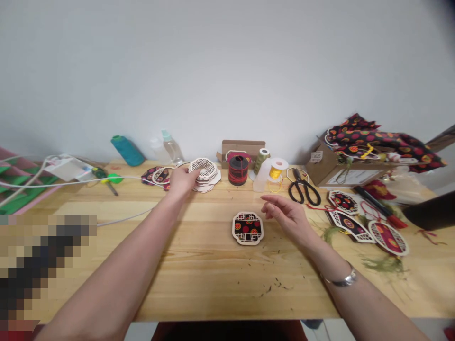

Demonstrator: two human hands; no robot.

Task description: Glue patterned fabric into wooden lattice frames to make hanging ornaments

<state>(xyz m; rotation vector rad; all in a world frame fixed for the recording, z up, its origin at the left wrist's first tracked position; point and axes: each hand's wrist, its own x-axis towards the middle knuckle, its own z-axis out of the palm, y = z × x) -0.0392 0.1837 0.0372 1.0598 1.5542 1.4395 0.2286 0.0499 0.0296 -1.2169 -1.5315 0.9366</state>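
Observation:
My left hand (183,182) reaches to the back of the table and grips the left edge of a stack of pale wooden lattice frames (205,170). Its thumb lies on the stack; its other fingers are partly hidden. Patterned fabric pieces with wooden rims (161,176) lie just left of that hand. Nearer me, a wooden lattice frame with black and red patterned fabric (248,228) lies flat on the table. My right hand (282,213) hovers to the right of this piece, fingers loosely bent and apart, holding nothing.
Along the wall stand a teal thread cone (127,150), a clear bottle (171,148), a dark red spool (238,170) and a yellow spool (276,169). Black scissors (303,187) lie right of them. A cardboard box (329,166) holds fabric. Finished ornaments (388,237) and a marker are at right.

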